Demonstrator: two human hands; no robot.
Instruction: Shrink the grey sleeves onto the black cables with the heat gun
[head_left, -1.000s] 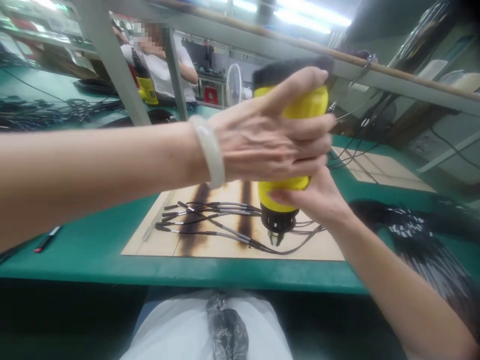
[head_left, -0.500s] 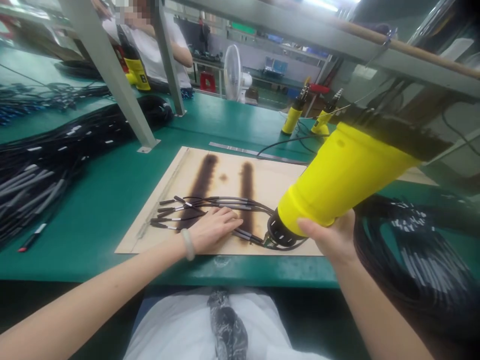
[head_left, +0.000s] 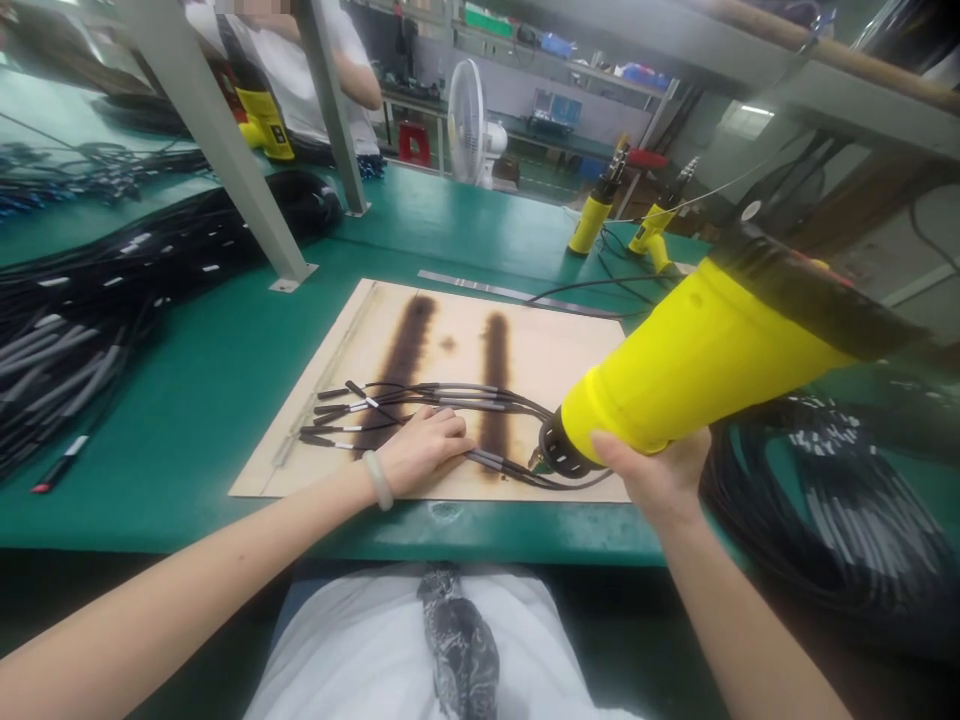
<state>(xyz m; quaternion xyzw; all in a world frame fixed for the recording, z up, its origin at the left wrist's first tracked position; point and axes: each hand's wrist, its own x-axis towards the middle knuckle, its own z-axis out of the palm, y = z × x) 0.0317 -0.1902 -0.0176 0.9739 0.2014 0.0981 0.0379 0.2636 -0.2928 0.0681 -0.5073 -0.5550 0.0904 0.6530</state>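
My right hand (head_left: 654, 472) grips a big yellow heat gun (head_left: 697, 355) from below, its black nozzle tilted down and left, close to the cables. Several thin black cables (head_left: 420, 400) with sleeved ends lie fanned out on a scorched wooden board (head_left: 555, 355). My left hand (head_left: 424, 445), with a pale bangle on the wrist, lies flat on those cables, fingers stretched out and pressing them to the board.
Thick bundles of black cable lie at the left (head_left: 90, 300) and right (head_left: 825, 500) of the green bench (head_left: 187, 400). Two more yellow heat guns (head_left: 592, 215) stand behind the board. A metal frame post (head_left: 225, 160), a fan (head_left: 465, 120) and another person (head_left: 330, 60) are further back. A red pen (head_left: 52, 468) lies left.
My left hand left the heat gun and came down flat onto the cables. The gun tilted from upright to slanting, nozzle toward the cables; since half a second ago little has moved.
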